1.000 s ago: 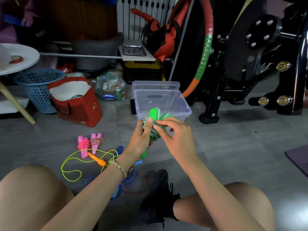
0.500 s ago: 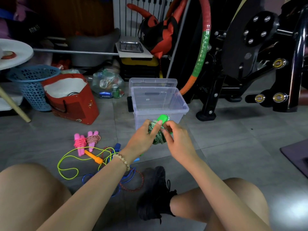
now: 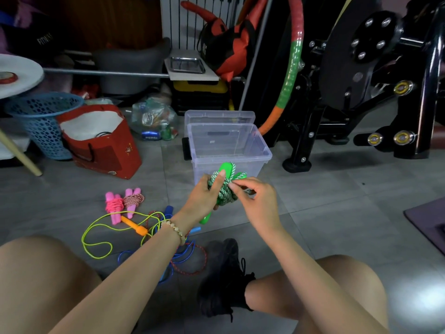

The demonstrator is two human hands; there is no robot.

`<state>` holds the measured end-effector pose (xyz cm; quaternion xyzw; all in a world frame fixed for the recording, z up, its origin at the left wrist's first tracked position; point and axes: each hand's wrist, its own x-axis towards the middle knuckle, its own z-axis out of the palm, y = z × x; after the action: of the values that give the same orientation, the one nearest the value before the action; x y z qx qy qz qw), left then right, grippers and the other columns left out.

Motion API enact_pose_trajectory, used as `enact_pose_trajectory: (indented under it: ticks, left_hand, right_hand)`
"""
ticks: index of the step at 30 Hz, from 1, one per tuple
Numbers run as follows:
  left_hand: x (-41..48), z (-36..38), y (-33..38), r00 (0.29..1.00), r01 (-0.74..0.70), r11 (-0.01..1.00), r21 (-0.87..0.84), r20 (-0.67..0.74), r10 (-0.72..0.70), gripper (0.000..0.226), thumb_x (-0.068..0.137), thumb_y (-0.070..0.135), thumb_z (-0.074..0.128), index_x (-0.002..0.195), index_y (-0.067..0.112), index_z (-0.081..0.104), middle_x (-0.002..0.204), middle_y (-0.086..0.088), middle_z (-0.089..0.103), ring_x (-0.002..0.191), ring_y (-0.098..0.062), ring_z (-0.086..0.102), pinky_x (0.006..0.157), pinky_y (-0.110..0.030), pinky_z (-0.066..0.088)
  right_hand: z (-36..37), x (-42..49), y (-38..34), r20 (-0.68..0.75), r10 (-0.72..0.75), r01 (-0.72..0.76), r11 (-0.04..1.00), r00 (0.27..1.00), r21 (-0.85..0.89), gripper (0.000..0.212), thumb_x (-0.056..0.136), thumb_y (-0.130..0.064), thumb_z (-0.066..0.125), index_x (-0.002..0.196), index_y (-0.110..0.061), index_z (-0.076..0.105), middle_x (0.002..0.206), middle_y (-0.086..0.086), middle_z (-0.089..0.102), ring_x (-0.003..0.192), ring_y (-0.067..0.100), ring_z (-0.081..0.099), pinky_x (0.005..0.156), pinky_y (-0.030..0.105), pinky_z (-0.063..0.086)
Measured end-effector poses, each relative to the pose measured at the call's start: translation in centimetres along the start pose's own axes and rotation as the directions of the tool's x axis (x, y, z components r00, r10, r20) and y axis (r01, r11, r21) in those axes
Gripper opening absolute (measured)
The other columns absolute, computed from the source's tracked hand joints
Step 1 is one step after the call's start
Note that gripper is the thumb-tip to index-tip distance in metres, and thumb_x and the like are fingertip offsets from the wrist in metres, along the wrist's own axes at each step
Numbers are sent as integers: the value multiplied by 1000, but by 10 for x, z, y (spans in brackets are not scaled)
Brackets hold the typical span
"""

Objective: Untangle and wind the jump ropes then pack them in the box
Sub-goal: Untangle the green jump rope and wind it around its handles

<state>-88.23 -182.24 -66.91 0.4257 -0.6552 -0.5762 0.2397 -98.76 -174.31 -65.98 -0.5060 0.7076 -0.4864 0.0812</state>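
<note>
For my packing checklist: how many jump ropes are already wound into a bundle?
3: a pink one and a red-white one side by side on the floor, a green one held in both hands. Others lie tangled.

My left hand (image 3: 203, 197) covers the middle of the green rope's (image 3: 222, 189) handles, so I can't tell how the cord is fastened. My left forearm hides part of the tangled ropes (image 3: 154, 227) on the floor. The rope end pinched in my right hand (image 3: 256, 201) is too blurred to make out.
</note>
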Motion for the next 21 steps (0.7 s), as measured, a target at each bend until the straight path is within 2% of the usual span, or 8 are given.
enact_pose_trajectory:
  ticks: [2,6,8,10,13,16,19,21]
  left_hand:
    - [-1,0,-2,998,60,998,-33,19,-59,48,93,56,39,105,10,46,63,-2,46,53,-15,49,39,-16,39]
    - [2,-1,-3,985,170,976,-134,60,-164,58,87,66,40,109,13,47,77,-7,57,54,-15,54,46,-23,42]
    - [2,-1,-4,983,172,974,-146,81,-162,59,88,65,38,115,13,47,78,-8,57,53,-15,53,46,-22,41]
    - [2,-2,-3,983,167,974,-156,103,-152,56,91,63,35,120,16,45,76,-7,55,52,-14,53,45,-22,40]
    - [0,0,-3,987,128,979,-156,117,-110,47,95,56,34,121,17,41,72,-5,54,51,-13,51,44,-21,40]
    - [-3,2,-2,993,84,976,-201,93,-66,41,97,48,39,118,13,41,68,-6,49,49,-15,46,41,-19,37]
    - [-4,3,-2,998,34,978,-208,55,-23,39,98,43,41,118,9,43,66,-4,48,51,-15,44,39,-16,37]
    - [-6,3,-1,1000,11,981,-196,24,-6,35,98,39,42,113,8,43,57,-1,42,46,-11,42,38,-15,37]
  right_hand:
    - [-1,0,0,45,26,-27,999,999,19,10,81,-21,73,88,-14,73,78,-15,64,74,-1,58,63,7,39]
    - [-8,-3,4,116,52,-50,999,992,-22,24,78,-31,74,96,-20,64,83,-8,59,74,3,53,67,8,38]
    - [-11,-4,2,130,104,-118,987,986,110,13,81,-24,73,90,-17,65,71,-6,59,64,5,54,60,14,42]
    - [-12,-2,0,116,188,-215,927,975,308,5,83,-14,69,86,-15,65,65,-1,62,59,8,57,55,21,47]
    - [-11,2,-3,40,298,-283,842,954,459,17,83,-8,69,90,-15,56,66,4,60,55,9,57,53,20,48]
    - [-5,2,-7,-53,284,-241,885,957,398,18,80,-12,73,88,-19,57,73,3,64,61,10,58,57,21,49]
    - [0,1,-12,-98,178,-147,953,979,265,8,82,-12,71,85,-19,70,76,-9,69,68,4,61,61,15,48]
    - [1,1,-13,-99,79,-66,990,992,127,7,85,-11,68,87,-14,74,77,-9,69,72,6,62,60,9,43]
